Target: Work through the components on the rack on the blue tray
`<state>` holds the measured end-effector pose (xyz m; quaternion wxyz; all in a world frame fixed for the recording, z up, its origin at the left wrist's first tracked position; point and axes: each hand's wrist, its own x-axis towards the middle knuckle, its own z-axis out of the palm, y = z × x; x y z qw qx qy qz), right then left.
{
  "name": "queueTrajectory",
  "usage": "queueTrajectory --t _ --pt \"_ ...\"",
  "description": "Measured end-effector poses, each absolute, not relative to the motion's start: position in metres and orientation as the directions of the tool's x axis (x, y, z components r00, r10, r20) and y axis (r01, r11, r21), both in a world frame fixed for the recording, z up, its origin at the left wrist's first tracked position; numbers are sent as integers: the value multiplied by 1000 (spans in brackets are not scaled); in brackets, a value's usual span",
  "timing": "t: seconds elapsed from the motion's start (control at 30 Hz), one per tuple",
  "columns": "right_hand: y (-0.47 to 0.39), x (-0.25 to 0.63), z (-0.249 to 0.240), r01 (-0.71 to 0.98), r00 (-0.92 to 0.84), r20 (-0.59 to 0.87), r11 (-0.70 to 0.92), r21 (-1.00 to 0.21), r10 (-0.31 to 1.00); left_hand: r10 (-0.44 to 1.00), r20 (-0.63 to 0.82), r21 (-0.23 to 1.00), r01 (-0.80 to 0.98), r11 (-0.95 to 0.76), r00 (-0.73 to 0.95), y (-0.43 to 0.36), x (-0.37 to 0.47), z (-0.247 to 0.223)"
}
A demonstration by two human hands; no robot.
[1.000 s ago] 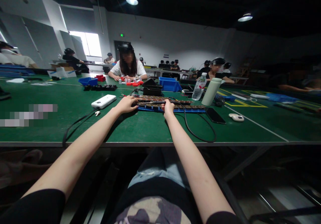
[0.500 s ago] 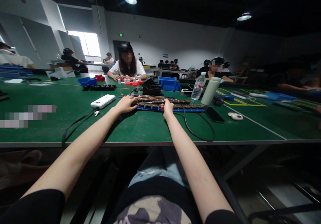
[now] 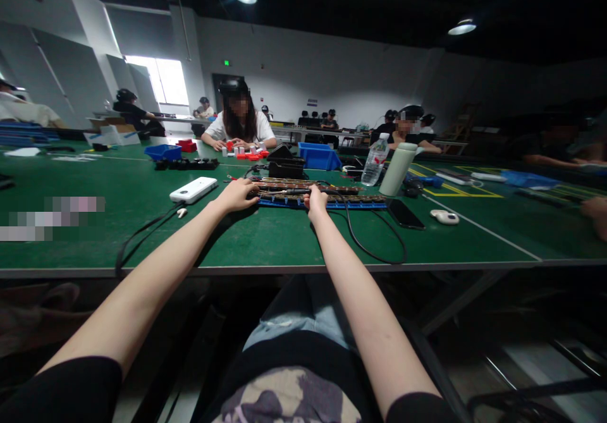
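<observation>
My right hand (image 3: 316, 202) is closed around the black handle of a soldering iron (image 3: 298, 191), whose metal tip points left toward my left hand (image 3: 241, 195). Bent fingers of that left hand rest at the left end of a long blue holder (image 3: 344, 207); what they pinch is too small to make out. Narrow strips that look like circuit boards (image 3: 341, 189) lie in rows along the holder. A black cable (image 3: 351, 227) loops from the iron over the table.
A white power bank (image 3: 193, 190) and an earbud (image 3: 181, 212) lie at left. At right are a phone (image 3: 405, 214), an earbud case (image 3: 444, 217), a water bottle (image 3: 374, 160) and a green flask (image 3: 397, 169). Behind stands a blue bin (image 3: 318, 156); a co-worker (image 3: 239, 119) sits opposite.
The view has shifted very slightly. Both hands and the soldering iron stay in nearly the same place over the strips.
</observation>
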<state>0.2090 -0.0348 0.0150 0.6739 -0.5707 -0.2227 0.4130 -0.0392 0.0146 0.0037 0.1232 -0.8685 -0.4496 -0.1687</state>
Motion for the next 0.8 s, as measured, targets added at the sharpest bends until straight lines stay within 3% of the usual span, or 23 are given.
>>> queueTrajectory --t 0.8 --pt "-34 209 14 -309 556 -177 5 -951 812 738 392 -87 820 -565 550 16 -40 3"
